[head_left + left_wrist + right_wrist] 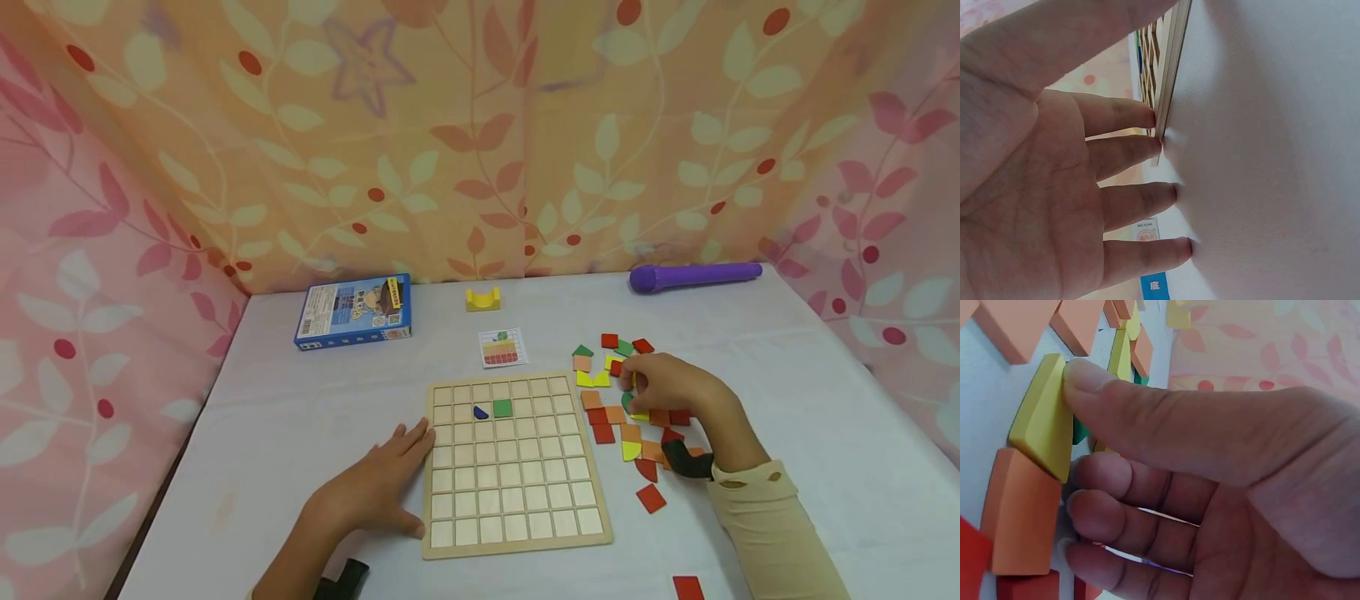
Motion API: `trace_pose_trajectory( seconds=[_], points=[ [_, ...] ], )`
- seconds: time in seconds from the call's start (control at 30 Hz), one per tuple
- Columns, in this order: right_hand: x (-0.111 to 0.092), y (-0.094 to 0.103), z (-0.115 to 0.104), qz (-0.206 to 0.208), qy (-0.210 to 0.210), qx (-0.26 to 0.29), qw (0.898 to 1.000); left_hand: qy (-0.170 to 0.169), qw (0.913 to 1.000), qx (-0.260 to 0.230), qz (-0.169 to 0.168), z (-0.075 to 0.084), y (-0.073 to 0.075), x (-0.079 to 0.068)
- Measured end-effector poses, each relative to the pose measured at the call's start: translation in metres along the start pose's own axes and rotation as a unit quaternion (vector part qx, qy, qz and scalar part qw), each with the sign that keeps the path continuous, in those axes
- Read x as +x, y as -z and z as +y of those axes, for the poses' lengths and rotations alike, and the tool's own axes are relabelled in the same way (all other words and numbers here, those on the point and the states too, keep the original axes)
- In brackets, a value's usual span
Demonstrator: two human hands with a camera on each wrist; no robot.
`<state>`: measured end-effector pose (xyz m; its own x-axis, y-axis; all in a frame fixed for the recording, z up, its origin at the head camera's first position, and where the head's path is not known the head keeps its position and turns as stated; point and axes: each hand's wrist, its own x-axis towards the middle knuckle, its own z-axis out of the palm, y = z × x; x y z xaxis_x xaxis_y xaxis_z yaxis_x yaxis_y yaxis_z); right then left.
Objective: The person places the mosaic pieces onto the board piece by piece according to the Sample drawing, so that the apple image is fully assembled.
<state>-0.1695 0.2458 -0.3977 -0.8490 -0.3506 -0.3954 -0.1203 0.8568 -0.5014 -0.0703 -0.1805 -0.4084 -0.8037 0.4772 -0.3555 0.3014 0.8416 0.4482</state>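
Note:
A wooden grid board [517, 551] lies on the white table, with a green square [502, 408] and a dark blue rounded piece [481, 412] in its upper cells. My left hand [378, 483] rests at the board's left edge, fingers spread; in the left wrist view two fingertips [1150, 119] are right at its side. My right hand [667, 385] reaches down into loose coloured pieces right of the board, fingers bent. Its thumb tip is beside a yellow piece [1044, 422] and partly covers a green piece [1080, 430]. The index finger is mostly hidden behind the thumb.
Orange squares [631, 433], red squares [651, 498] and yellow pieces [632, 451] lie around the right hand. Behind the board are a pattern card [502, 347], a yellow stand [483, 300], a blue box [354, 311] and a purple microphone-shaped object [696, 277]. Patterned curtains enclose the table.

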Motion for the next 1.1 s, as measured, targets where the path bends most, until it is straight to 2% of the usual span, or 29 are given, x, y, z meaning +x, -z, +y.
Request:
trace_pose_trajectory(
  seconds=[0.23,0.5,0.77,1.0,1.1],
  points=[
    [0.001,0.001,0.009,0.011,0.016,-0.002,1.000,-0.002,1.0000,0.001,-0.003,0.000,-0.001,0.001],
    [-0.002,0.007,0.013,-0.006,0.026,0.050,0.998,-0.006,1.0000,-0.001,0.000,-0.001,-0.002,0.001],
    [0.002,0.010,0.013,0.004,0.035,0.056,0.998,-0.003,1.0000,0.003,0.003,-0.004,-0.002,0.001],
    [0.015,0.008,0.001,0.027,0.111,0.023,0.993,-0.004,1.0000,-0.002,0.001,0.000,0.000,-0.001],
    [0.020,0.009,-0.010,0.026,0.122,0.023,0.992,-0.004,1.0000,0.000,0.002,0.001,0.000,-0.001]
  ],
)
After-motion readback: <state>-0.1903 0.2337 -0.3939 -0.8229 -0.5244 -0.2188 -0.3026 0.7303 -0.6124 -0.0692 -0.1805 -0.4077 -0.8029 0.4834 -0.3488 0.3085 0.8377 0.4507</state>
